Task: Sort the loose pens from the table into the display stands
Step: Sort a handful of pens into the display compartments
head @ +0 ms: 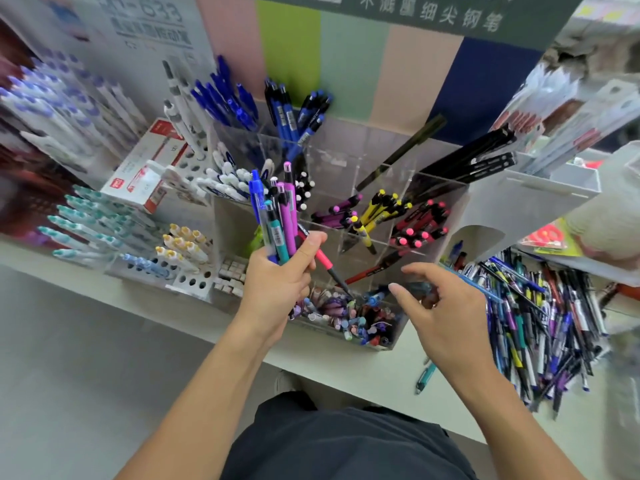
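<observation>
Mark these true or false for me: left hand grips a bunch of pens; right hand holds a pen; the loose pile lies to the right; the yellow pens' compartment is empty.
1. The left hand grips a bunch of pens. True.
2. The right hand holds a pen. False: its fingers are spread and hold nothing.
3. The loose pen pile lies on the right. True.
4. The yellow pens stand in an otherwise empty display stand. False: neighbouring compartments hold pens too.

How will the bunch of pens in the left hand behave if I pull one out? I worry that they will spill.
The bunch of pens looks stiff but loosely fanned, so its neighbours may shift or slide. The left hand grips only the lower ends, so the tall tops could tip. The barrels look smooth and round, so probably slippery. The right hand hovers open nearby.
</observation>
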Motion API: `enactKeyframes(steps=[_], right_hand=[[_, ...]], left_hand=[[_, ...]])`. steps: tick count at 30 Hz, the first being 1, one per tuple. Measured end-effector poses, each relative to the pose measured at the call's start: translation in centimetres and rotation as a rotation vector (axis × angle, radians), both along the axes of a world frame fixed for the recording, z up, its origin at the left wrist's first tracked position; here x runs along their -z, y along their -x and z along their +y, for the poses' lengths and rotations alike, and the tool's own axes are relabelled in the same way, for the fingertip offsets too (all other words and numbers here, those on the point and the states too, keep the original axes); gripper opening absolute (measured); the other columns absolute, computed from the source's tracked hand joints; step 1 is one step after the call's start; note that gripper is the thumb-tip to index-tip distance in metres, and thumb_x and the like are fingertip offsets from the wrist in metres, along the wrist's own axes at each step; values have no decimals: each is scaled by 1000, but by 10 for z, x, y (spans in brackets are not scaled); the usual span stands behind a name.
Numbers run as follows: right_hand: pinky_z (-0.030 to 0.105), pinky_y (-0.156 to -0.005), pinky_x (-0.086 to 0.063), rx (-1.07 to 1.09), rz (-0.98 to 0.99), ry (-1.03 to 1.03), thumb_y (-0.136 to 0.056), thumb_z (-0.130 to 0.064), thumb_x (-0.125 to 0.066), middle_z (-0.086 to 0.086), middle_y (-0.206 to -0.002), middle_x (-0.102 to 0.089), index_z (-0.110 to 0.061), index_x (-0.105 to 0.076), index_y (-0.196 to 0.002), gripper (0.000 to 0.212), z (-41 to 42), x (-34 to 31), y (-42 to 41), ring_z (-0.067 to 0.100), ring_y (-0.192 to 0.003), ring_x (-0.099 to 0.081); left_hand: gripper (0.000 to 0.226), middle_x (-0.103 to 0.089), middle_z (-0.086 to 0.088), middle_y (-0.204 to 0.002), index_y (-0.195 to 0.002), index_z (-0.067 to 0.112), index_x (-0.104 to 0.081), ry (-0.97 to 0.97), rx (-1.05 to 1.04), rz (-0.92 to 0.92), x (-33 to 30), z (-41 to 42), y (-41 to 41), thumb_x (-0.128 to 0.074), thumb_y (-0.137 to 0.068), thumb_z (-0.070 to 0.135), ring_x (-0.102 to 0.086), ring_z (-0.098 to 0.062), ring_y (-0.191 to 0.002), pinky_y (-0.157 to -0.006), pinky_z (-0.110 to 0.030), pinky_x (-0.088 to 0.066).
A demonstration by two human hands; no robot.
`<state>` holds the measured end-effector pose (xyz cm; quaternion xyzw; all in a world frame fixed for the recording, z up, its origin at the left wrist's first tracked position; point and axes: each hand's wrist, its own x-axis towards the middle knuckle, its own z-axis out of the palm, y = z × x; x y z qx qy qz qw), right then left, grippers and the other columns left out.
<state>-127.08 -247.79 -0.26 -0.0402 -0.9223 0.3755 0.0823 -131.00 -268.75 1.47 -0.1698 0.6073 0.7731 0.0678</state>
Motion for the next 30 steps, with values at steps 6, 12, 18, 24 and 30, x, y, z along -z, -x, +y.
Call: enactKeyframes(steps=[6,12,18,24,30], right_hand=[[18,-58,-40,-41,139,26,-81,-29,-82,-7,-67,-54,-21,-75,-94,17,-10,-36,7,14,-61,-51],[20,-64,-53,-303,-298,546,-89,-30,-71,-1,-73,-72,-16,-79,-98,18,-48,-70,43,5,-63,-65],[20,-55,-48,-324,-401,520,-88,-22,-76,5,-68,-72,-14,-79,-82,11,-40,-73,55,6,-57,-60],[24,-43,-47,47,174,631,-99,-13,-62,7,-66,-64,-11,-68,-92,9,22,-98,45,17,-50,-59],[35,-51,-58,127,271,257,-97,-15,-66,0,-76,-70,-14,-71,-97,5,55,-84,47,15,-60,-69]], left_hand=[[60,-27,-4,-61,-96,-14,-59,-16,23,8,3,-11,-3,-82,-71,35,-20,-14,-46,-39,-22,-23],[30,-39,1,-54,-84,4,-74,-38,344,1,-17,-12,-2,-78,-73,31,-26,-9,-41,-38,-19,-25],[12,-48,8,-49,-78,10,-65,36,413,-16,-19,-2,-4,-75,-84,13,-41,-4,-37,-38,-16,-36],[29,-33,-5,-65,-94,15,-79,47,394,-64,-11,-1,-5,-69,-86,41,-24,-13,-50,-43,-22,-24],[30,-31,-12,-71,-98,17,-79,54,465,-34,-17,3,-1,-68,-85,42,-23,-14,-51,-48,-29,-18]])
